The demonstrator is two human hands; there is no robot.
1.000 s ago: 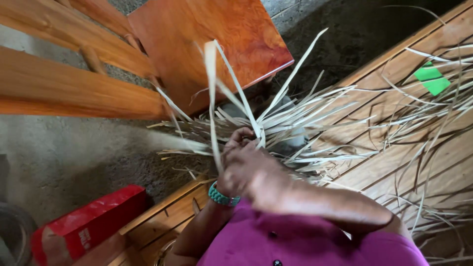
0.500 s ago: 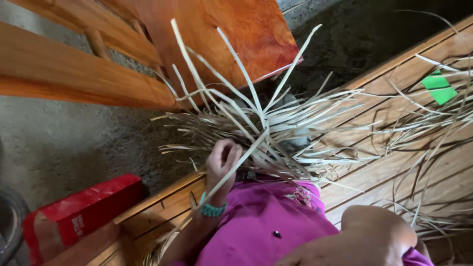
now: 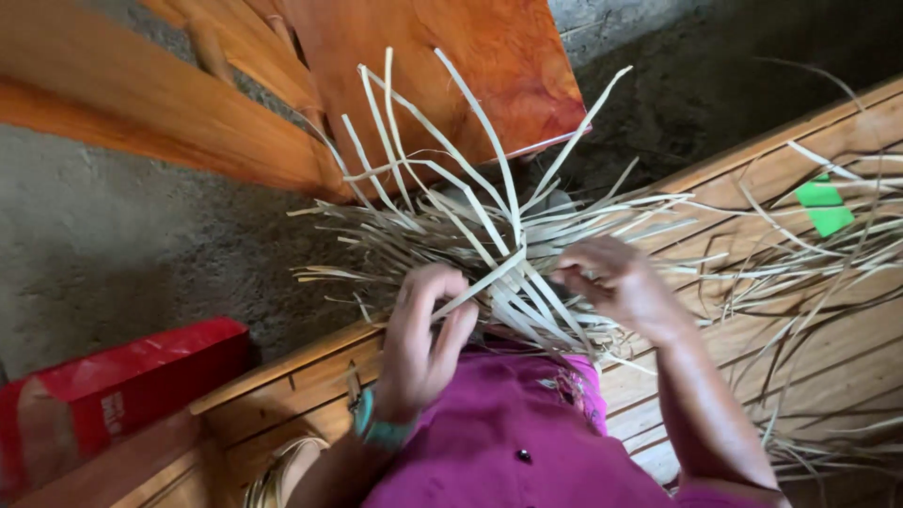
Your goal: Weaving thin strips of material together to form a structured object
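Both hands (image 3: 527,310) seemingly pinch the pale strips (image 3: 489,235) fanned between them.

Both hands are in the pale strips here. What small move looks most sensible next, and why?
Probably draw the diagonal strip snug across the bundle of strips. The left hand pinches that strip's lower end, and the right hand grips the strands just beside it, bracing them. Many loose ends fan upward and sideways, so tightening one crossing seems the likeliest step.
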